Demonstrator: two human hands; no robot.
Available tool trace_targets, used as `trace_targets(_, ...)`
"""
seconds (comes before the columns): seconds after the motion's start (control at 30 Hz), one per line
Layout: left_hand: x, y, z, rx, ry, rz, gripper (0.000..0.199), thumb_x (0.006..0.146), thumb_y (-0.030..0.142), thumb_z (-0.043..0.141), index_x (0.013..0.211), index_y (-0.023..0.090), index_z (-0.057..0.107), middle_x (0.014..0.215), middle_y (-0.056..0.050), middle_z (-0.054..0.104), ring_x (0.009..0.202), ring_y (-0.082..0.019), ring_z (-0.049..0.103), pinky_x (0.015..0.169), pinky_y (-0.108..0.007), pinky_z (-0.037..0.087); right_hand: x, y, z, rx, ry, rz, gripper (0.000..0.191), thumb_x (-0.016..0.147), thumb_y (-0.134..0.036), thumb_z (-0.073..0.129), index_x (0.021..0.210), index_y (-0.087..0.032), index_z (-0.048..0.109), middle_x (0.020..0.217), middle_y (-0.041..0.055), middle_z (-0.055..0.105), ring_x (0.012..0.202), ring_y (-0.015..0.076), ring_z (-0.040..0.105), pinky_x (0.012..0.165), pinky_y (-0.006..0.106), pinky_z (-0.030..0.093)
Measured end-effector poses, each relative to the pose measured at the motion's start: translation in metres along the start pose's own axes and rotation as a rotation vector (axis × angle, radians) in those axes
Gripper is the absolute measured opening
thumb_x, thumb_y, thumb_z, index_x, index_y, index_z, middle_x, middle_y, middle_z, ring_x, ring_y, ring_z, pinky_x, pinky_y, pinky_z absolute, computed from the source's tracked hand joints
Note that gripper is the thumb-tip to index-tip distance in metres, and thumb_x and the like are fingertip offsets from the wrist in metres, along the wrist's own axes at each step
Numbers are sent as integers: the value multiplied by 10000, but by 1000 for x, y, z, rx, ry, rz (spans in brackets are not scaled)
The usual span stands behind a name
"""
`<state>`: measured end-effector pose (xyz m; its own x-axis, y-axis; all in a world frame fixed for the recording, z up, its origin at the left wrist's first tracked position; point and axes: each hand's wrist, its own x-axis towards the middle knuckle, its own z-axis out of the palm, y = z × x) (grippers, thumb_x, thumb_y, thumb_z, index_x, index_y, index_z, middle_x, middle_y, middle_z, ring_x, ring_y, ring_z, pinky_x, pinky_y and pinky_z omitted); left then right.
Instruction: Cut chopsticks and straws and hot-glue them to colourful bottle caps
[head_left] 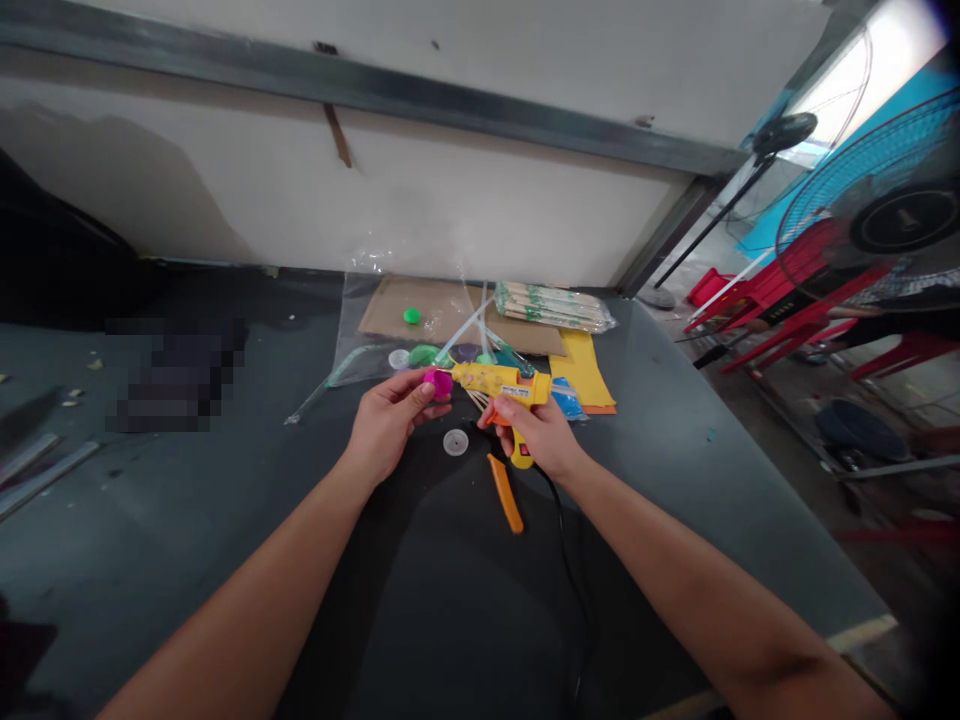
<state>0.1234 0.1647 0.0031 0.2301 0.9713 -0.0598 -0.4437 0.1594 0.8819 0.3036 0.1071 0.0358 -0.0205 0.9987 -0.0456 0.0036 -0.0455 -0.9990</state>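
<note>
Between the thumb and fingers of my left hand (388,420) is a magenta bottle cap (439,384). My right hand (536,425) is wrapped round a yellow glue gun (495,380), its nozzle pointing left at the cap. Whether the nozzle touches the cap I cannot tell. A black cord (562,530) runs down from the gun's handle. On the table below the hands lie a clear round cap (455,442) and an orange-handled cutter (506,495). Just beyond the hands are a green cap (424,355) and a purple cap (468,353).
Behind lie brown cardboard (390,305) with a bright green cap (412,316), a plastic-wrapped bundle of wooden sticks (555,305) and yellow sheets (589,368). A wall (450,190) borders the table's back. Fans (904,215) and red chairs (810,260) stand to the right.
</note>
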Motion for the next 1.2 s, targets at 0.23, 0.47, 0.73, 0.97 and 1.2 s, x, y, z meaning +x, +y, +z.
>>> trace_targets(0.23, 1, -1, -2, 4, 1, 8, 276, 690, 278, 776, 936, 162, 727, 857, -48, 715, 771, -153, 671, 725, -334, 597, 0, 1, -1, -16, -7, -4, 360, 776, -493, 605, 688, -144, 623, 593, 5, 577, 393, 63, 457, 359, 209, 389)
trace_targets(0.47, 0, -2, -1, 7, -2, 5, 279, 684, 276, 779, 932, 160, 726, 844, -45, 717, 774, -153, 667, 711, -323, 594, 0, 4, -1, 12, -1, -9, 368, 761, -506, 624, 696, -144, 623, 629, 16, 611, 392, 56, 449, 356, 201, 396)
trace_targets(0.73, 0, -1, -1, 34, -8, 13, 304, 670, 271, 785, 953, 176, 724, 912, -51, 724, 839, -175, 671, 760, -351, 583, 0, 1, -1, -8, 9, 1, 409, 750, -546, 622, 688, -142, 636, 612, 16, 606, 392, 59, 448, 348, 196, 392)
trace_targets(0.97, 1, -2, -1, 38, -9, 28, 317, 676, 289, 782, 967, 181, 718, 913, -45, 722, 856, -175, 669, 770, -344, 582, -1, -4, 0, -17, 11, 7, 397, 733, -535, 635, 670, -143, 615, 582, 10, 589, 384, 63, 452, 350, 202, 389)
trace_targets(1.2, 2, -1, -2, 31, -10, 30, 309, 676, 274, 787, 960, 174, 719, 909, -41, 718, 848, -156, 663, 749, -305, 588, -1, -3, -1, -43, -6, 1, 379, 759, -509, 610, 691, -136, 621, 586, 6, 576, 383, 60, 456, 361, 207, 394)
